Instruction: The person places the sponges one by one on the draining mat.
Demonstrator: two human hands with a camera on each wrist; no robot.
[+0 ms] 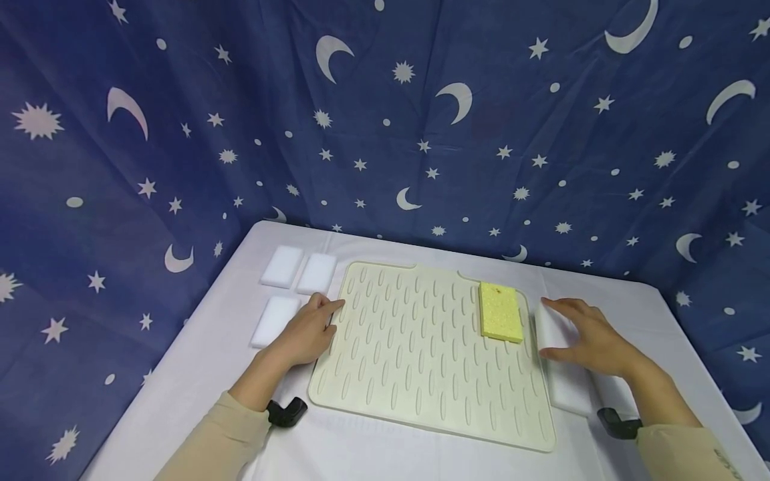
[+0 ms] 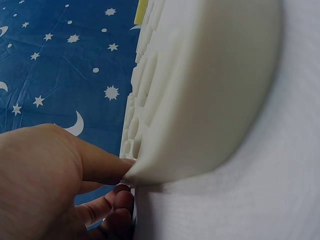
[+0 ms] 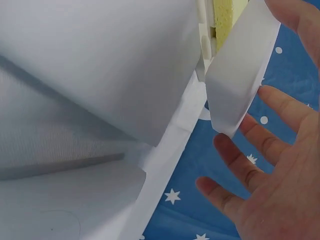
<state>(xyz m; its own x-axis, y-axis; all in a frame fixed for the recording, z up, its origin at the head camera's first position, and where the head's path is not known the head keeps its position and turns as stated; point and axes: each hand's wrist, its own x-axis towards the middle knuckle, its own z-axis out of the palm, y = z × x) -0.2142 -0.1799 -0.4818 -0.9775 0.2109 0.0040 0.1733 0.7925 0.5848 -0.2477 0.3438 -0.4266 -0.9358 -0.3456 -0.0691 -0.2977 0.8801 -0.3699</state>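
- Head view: the left grip (image 1: pixel 308 332) is at the left edge of the pale mat (image 1: pixel 415 361), which lies on the bench (image 1: pixel 373 461) between both grips. Three loose pads (image 1: pixel 275 322), all white, lie beside and beyond the left grip. The yellow sponge (image 1: pixel 501 312) sits on the mat, inward of the right grip (image 1: pixel 592 337).
- Head view, progress: I judge the work early; the sponge is on the mat, the white pads are off it and look like what is left.
- Left wrist view: fingers meet the mat's edge; whether they pinch it, I cannot tell.
- Right wrist view: thumb and fingertips hold a tilted pad (image 3: pixel 242 75) by its edges; two more pads (image 3: pixel 100 50) lie below the grip.
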